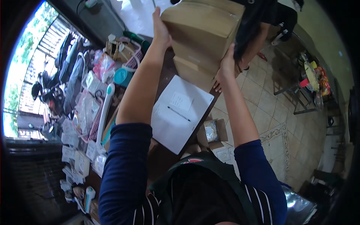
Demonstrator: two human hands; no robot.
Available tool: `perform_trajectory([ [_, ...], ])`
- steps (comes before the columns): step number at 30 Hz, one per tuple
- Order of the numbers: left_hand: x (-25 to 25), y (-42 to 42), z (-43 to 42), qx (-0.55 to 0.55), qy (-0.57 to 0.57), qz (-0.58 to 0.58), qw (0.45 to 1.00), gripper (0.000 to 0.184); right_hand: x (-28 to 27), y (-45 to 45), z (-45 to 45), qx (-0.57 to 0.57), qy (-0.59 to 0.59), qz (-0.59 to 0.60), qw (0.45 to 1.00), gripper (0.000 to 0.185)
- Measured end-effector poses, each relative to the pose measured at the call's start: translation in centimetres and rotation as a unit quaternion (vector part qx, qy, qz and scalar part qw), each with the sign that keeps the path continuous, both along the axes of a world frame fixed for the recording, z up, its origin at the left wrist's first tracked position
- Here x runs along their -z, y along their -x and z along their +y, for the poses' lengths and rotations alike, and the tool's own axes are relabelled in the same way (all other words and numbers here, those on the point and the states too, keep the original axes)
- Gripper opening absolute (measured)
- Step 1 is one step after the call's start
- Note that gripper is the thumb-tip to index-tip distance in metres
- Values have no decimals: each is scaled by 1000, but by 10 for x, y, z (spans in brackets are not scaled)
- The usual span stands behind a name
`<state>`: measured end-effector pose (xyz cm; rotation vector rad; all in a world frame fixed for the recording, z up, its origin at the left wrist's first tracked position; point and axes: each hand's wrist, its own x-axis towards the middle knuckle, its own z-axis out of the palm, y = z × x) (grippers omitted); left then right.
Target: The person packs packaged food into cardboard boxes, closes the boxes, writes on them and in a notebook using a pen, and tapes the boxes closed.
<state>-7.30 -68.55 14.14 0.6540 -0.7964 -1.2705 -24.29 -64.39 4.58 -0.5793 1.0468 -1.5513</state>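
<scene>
Both arms reach forward around a brown cardboard box (197, 35). My left hand (162, 32) presses against its left side with the thumb pointing up. On the opposite side, my right hand (227, 63) grips near the lower right corner; some of its fingers are hidden. A second cardboard box (191, 71) sits beneath or behind the first. Close to my right hand is another person's hand (218, 80). Nearer me, a white paper sheet (165, 125) lies on the dark table (159, 155), bearing a small note (181, 100) and a black pen (179, 113).
Left of my arm, the table holds a turquoise cup (122, 77), a pink basket (95, 120) and plastic-wrapped goods. An opened carton (212, 133) stands at the table's right side. A small table (296, 93) with packets stands on the tiled floor (258, 105).
</scene>
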Motion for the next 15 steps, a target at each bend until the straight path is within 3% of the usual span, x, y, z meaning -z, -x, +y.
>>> perform_trajectory([
  [1,1,-1,1,7,-4,8,1000,65,5,1,2,-14,-12,5,1000,85],
  [3,10,-6,-10,-106,-51,-25,993,69,-6,7,10,-49,14,14,999,79],
  [4,21,-12,-10,-4,-31,-49,998,87,-6,8,12,-64,4,18,998,79],
  [6,35,-23,6,-29,12,-141,990,86,-8,8,17,-3,21,40,999,70],
  [7,47,-31,13,-26,34,-164,986,92,-38,0,35,17,-112,55,992,63],
  [8,59,-39,28,-37,26,-161,986,92,-39,-2,53,54,-65,119,989,55],
  [9,72,-47,54,-162,52,-263,950,73,-40,-4,71,94,-23,185,978,46],
  [10,86,-56,79,-281,76,-360,886,54,-11,-3,88,83,114,289,947,39],
  [11,107,-67,106,-289,43,-440,849,56,19,-3,104,83,254,369,890,32],
  [13,159,-83,161,-330,21,-583,742,59,41,-23,142,-56,358,523,772,20],
  [14,188,-86,192,-309,-15,-622,719,59,62,-35,155,-221,298,522,768,16],
  [15,212,-83,227,-243,-76,-660,707,60,89,-45,164,-280,249,545,750,15],
])
